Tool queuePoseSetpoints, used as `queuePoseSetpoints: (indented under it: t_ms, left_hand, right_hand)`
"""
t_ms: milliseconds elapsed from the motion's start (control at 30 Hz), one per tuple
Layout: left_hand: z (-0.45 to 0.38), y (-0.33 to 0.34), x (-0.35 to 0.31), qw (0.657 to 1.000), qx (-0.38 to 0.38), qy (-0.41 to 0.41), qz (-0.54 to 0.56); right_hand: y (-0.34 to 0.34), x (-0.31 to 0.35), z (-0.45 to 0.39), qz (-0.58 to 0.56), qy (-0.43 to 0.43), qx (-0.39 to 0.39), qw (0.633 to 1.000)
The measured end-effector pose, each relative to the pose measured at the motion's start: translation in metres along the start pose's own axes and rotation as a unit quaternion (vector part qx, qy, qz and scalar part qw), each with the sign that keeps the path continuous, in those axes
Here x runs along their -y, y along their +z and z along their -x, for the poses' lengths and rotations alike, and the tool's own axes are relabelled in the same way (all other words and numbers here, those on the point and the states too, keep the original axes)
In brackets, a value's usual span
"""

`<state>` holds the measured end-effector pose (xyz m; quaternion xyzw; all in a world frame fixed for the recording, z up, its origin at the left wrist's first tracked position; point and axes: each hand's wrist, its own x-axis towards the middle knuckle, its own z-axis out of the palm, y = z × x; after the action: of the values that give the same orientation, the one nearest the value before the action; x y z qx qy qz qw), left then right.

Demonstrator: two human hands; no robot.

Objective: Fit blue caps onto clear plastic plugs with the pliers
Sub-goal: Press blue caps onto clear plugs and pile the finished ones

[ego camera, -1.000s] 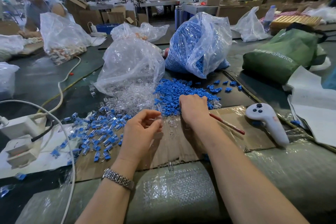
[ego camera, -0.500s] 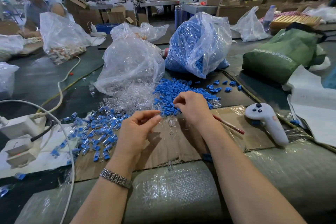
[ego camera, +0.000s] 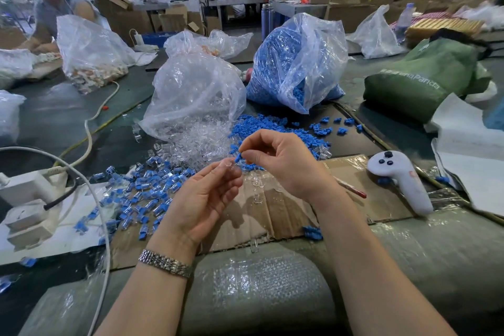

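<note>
Left hand (ego camera: 203, 199): raised palm-up above the cardboard, a clear plug (ego camera: 230, 166) pinched between thumb and fingertips; the other fingers are loosely curled
Right hand (ego camera: 283, 163): a single blue cap (ego camera: 238, 157) is pinched at the tips of thumb and forefinger, the remaining fingers curled under; the cap is held just beside the plug, whether touching cannot be told
Pliers: only a thin red-tipped handle (ego camera: 350, 188) is seen, lying on the cardboard behind the right wrist; whether it is the pliers cannot be told
Open room: a bare strip of cardboard sheet (ego camera: 272, 215) is left directly below the fingertips, its near edge torn and resting on bubble wrap (ego camera: 256, 292)
Beyond the fingertips: loose blue caps (ego camera: 272, 128) are heaped just past the right fingers, loose clear plugs (ego camera: 201, 144) just past the left; both spill from a clear bag (ego camera: 196, 93) and a blue-filled bag (ego camera: 297, 63)
Left of the fingers: capped plugs (ego camera: 141, 194) are scattered near the left hand, with a white cable (ego camera: 90, 194) and a white power block (ego camera: 27, 185) further out
Right of the fingers: a white controller (ego camera: 401, 180) lies well apart from the right hand, with a green bag (ego camera: 425, 76) beyond it
</note>
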<state>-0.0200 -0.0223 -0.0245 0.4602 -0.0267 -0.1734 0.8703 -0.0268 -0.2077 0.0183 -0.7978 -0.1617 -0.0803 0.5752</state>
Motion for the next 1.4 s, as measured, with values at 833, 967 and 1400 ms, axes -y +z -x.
queuePoseSetpoints:
  t_ms: [833, 967, 1400]
  left_hand:
    - [-0.001, -0.004, 0.006, 0.993, 0.029, 0.05, -0.101]
    - [-0.001, -0.005, 0.006, 0.994, 0.03, 0.05, -0.097]
    - [0.0, -0.005, 0.005, 0.995, 0.023, 0.044, -0.086]
  right_hand:
    - [-0.006, 0.004, 0.013, 0.134, -0.004, 0.041, 0.99]
    - [-0.021, -0.007, 0.013, 0.221, 0.087, -0.053, 0.97]
    - [-0.036, -0.018, 0.025, 0.515, 0.339, 0.025, 0.787]
